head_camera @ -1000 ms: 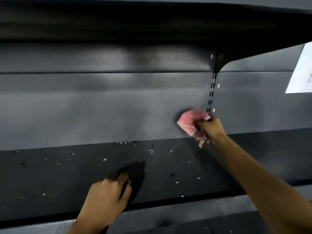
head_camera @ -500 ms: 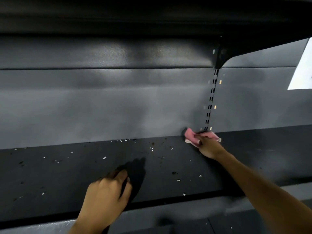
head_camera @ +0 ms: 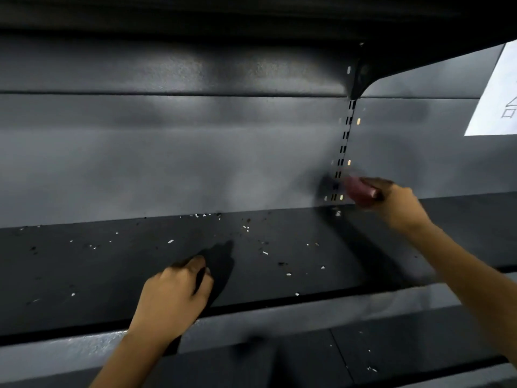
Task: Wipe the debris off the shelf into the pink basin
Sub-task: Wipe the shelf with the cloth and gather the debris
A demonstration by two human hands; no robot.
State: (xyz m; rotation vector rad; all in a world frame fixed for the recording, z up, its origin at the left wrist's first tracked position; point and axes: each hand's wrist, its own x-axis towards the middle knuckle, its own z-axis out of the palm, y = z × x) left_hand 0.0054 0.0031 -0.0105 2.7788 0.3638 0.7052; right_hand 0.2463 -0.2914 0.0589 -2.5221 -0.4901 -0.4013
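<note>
A dark shelf [head_camera: 84, 275] runs across the view, strewn with small white and black debris [head_camera: 264, 252] from the left to the middle. My right hand [head_camera: 397, 204] is shut on a pink cloth [head_camera: 359, 190], blurred by motion, lifted just above the shelf's back edge beside the slotted upright. My left hand [head_camera: 173, 298] rests on the shelf near its front edge, fingers curled loosely, holding nothing. No pink basin is in view.
A grey back panel [head_camera: 195, 163] rises behind the shelf, with a slotted upright [head_camera: 342, 152] and a bracket [head_camera: 361, 77] under the upper shelf. A white paper sign [head_camera: 495, 102] hangs at the far right. A lower shelf [head_camera: 405, 348] carries a few specks.
My right hand brought the cloth down to the shelf's back corner, then swept it right and lifted it slightly. My left hand stayed in place.
</note>
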